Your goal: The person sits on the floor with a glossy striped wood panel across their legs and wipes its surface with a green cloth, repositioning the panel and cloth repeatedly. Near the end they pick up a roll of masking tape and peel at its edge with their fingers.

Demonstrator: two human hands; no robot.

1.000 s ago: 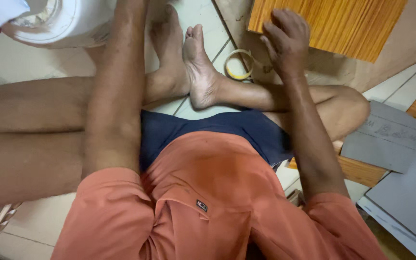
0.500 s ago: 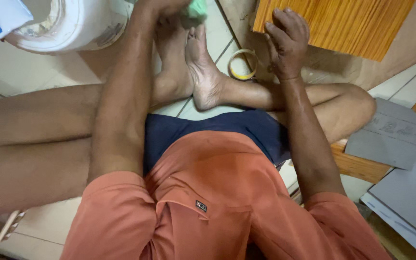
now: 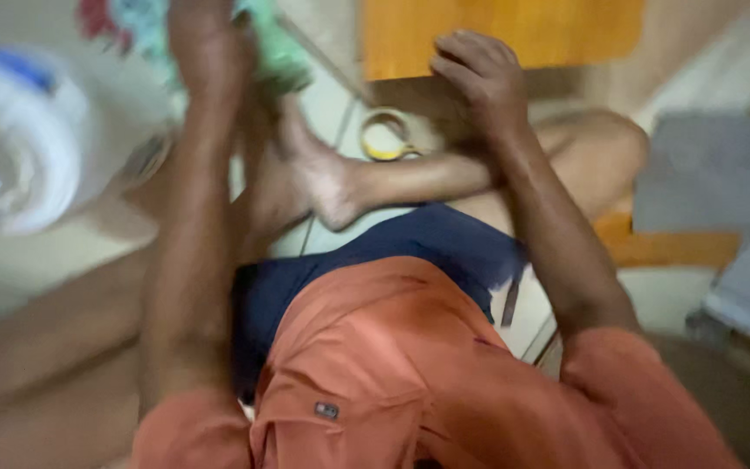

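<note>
Floor: pale tiles (image 3: 62,252) with dark grout lines; the person sits cross-legged on them, and the whole view is motion-blurred.
White bucket: a round white container (image 3: 28,165) with a blue patch lies at far left on the tiles, well apart from both hands.
Left hand: the left hand (image 3: 206,43) is stretched forward at the top of the view, fingers closed around a green, soft-looking thing; blur hides exactly how tight the grip is.
Green thing: the green item (image 3: 275,48) sticks out to the right of the left hand, touching it, above the bare feet (image 3: 305,174); what it is cannot be told.
Tape roll: a yellowish tape ring (image 3: 386,136) lies flat on the floor between the two hands, nearer the right one, touched by neither.
Right hand: the right hand (image 3: 479,82) rests fingers curled and loosely bent on the lower edge of the board, holding nothing that shows.
Orange board: a flat orange wooden board (image 3: 514,35) lies at the top, under the right fingertips.
Grey sheets: grey flat panels (image 3: 705,174) sit at far right, apart from the hands.
</note>
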